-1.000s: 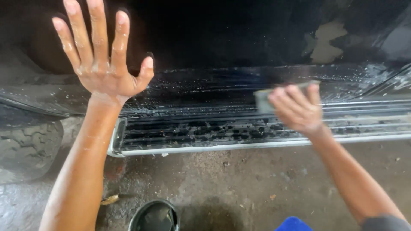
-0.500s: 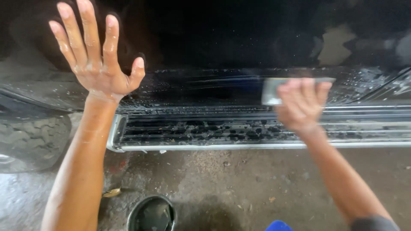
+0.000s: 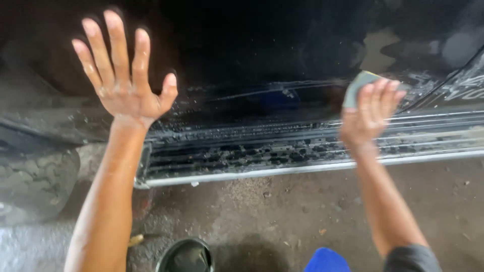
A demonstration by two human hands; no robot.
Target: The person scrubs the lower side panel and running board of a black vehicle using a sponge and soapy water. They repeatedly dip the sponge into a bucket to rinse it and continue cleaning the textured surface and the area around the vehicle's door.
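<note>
The black car body [image 3: 262, 60] fills the upper view, wet and glossy, with suds streaked along its lower edge. Below it the running board [image 3: 282, 151] carries patchy foam and grime, so washing there looks unfinished. The left hand [image 3: 123, 85] presses flat on the panel, fingers spread apart. The right hand [image 3: 370, 116] has its fingers clamped over a grey sponge [image 3: 355, 85] against the lower panel.

Head camera looks down, close, at car sill [image 3: 302, 151] and ground [image 3: 282, 211].
</note>
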